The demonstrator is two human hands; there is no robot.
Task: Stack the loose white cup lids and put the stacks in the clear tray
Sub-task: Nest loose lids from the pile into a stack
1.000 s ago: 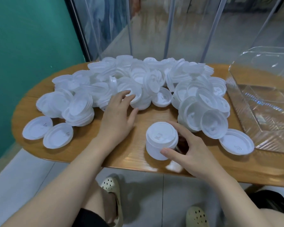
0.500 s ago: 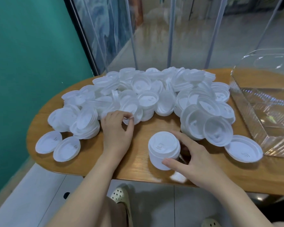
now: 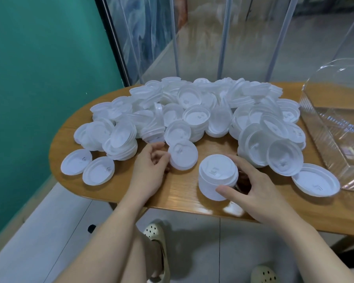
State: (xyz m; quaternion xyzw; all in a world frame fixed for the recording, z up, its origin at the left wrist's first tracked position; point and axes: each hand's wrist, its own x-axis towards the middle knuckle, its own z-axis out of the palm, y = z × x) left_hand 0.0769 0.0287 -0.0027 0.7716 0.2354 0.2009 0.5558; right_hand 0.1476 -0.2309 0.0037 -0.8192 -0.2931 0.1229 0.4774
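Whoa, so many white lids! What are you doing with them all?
A person is sorting cup lids into stacks. The right hand steadies a short stack of lids near the table's front edge, and the left hand pinches one loose lid pulled from the big pile. The clear tray at the right has no lids showing in it yet.

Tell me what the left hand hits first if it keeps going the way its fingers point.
Probably the loose lid its fingertips already pinch; behind that sits the lid pile. Left hand.
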